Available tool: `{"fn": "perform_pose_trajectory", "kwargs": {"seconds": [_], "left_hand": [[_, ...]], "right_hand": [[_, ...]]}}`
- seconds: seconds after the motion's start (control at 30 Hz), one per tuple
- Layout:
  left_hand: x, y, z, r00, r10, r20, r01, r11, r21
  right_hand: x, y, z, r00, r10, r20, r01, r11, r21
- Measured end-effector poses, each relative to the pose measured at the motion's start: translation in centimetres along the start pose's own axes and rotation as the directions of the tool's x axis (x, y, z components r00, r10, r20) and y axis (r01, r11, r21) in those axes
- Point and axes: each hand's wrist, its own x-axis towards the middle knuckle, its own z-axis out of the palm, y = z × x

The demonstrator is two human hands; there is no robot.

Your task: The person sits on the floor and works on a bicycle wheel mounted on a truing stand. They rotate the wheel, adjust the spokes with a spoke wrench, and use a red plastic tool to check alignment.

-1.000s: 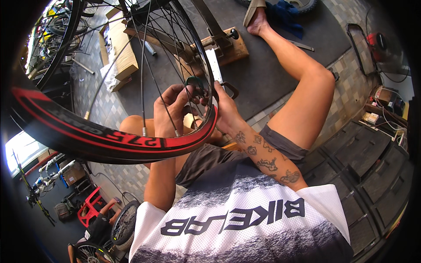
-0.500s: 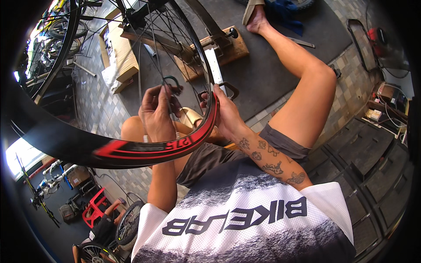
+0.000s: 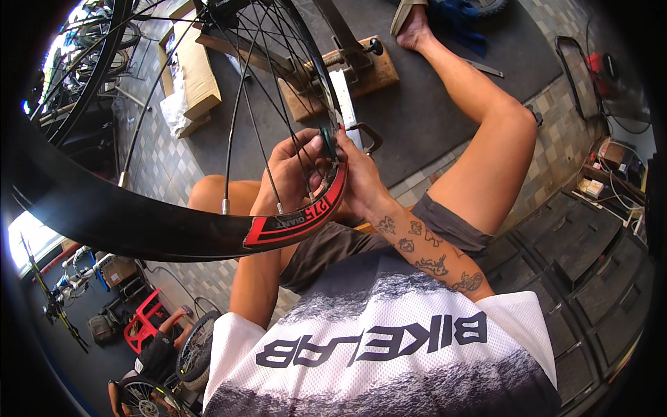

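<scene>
Wheel rim has turned since a sec ago, red decal now just under both hands, w/ left hand pinched on a small green spoke tool at fingertips & right hand clamped on rim beside it, so work's moved to next spoke.

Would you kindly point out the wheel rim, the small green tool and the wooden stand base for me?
wheel rim (image 3: 292,226): head view, on its red-marked section.
green tool (image 3: 326,141): head view, on its body between the fingers.
wooden base (image 3: 381,69): head view, on its top face.
</scene>
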Motion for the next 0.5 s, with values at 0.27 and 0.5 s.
{"fn": "perform_pose_trajectory", "kwargs": {"seconds": [0.27,0.5], "left_hand": [[0.5,0.2,-0.3,0.993,-0.004,0.12,0.006,1.0,-0.016],[0.9,0.4,-0.4,0.984,-0.006,0.178,0.022,0.996,-0.088]], "right_hand": [[0.4,0.7,-0.1,0.995,-0.062,-0.074,0.06,0.998,-0.021],[1.2,1.2,-0.1,0.994,-0.056,-0.094,0.06,0.998,0.03]]}}
